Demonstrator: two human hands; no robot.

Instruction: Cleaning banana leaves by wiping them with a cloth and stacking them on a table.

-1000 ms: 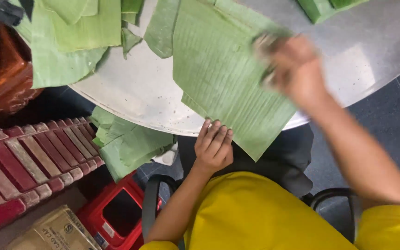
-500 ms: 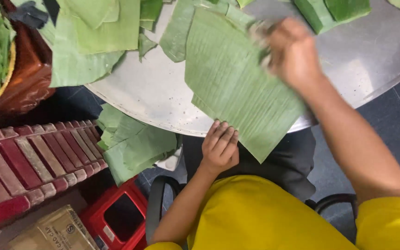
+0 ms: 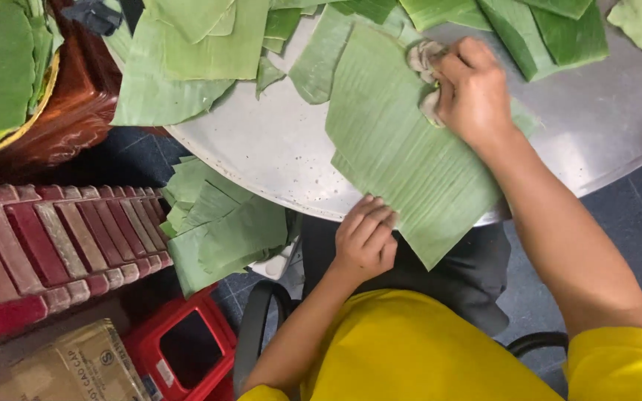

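Round metal table (image 3: 276,148), dark tile floor. Banana leaf (image 3: 403,148) overhangs the near edge. Left hand (image 3: 365,238) pins its lower edge, fingers flat. Right hand (image 3: 477,89) clamps a rag (image 3: 423,59) on it. Red crate (image 3: 46,245) sits at the left.

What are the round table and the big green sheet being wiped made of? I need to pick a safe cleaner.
The table looks like bare metal, perhaps stainless steel or aluminium: dull silver-grey, a soft sheen, small dark specks. The green sheet looks like banana leaf: matte, with fine parallel ribs and torn edges. The wad in the right hand seems to be greyish cloth, though it is blurred.
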